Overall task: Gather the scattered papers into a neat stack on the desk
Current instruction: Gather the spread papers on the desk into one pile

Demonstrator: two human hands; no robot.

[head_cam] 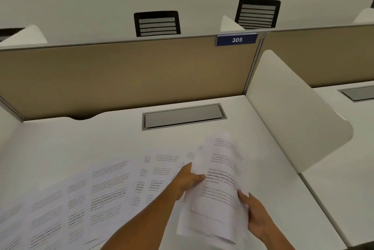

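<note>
Both of my hands hold a loose bundle of printed papers (218, 187) lifted a little above the white desk (101, 138). My left hand (189, 179) grips its left edge with the thumb on top. My right hand (256, 215) grips the lower right edge. The sheets in the bundle are uneven and curl upward. Several more printed papers (85, 195) lie spread and overlapping across the left and middle of the desk, reaching the near left corner.
A grey cable hatch (184, 117) is set into the desk at the back. A tan partition (125, 75) with a blue "305" sign (236, 39) closes the far side. A white side divider (291, 108) stands on the right. Black chair backs (157, 24) show beyond.
</note>
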